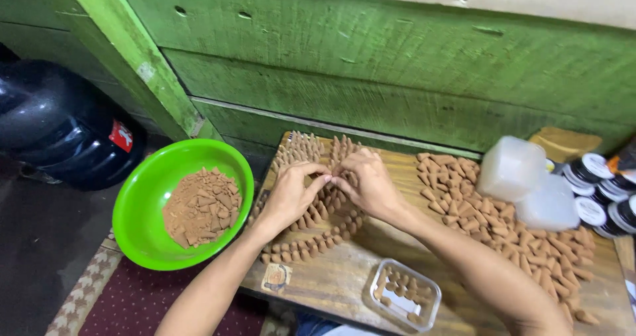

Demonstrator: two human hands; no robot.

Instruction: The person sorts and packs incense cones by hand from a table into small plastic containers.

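My left hand (290, 193) and my right hand (370, 185) meet over rows of small brown incense cones (301, 147) standing upright on a wooden board (334, 280). The fingertips of both hands pinch together at one spot above the cones; what they pinch is too small to tell. More upright cones curve around below my left wrist. A loose heap of the same cones (530, 237) lies on the right side of the board.
A green bowl (142, 197) with brown crumbled chunks sits at the left. A clear plastic box (404, 296) holding a few cones lies near the front edge. Translucent lidded tubs (511, 167) and small black jars (596, 190) stand at the right. A green plank wall runs behind.
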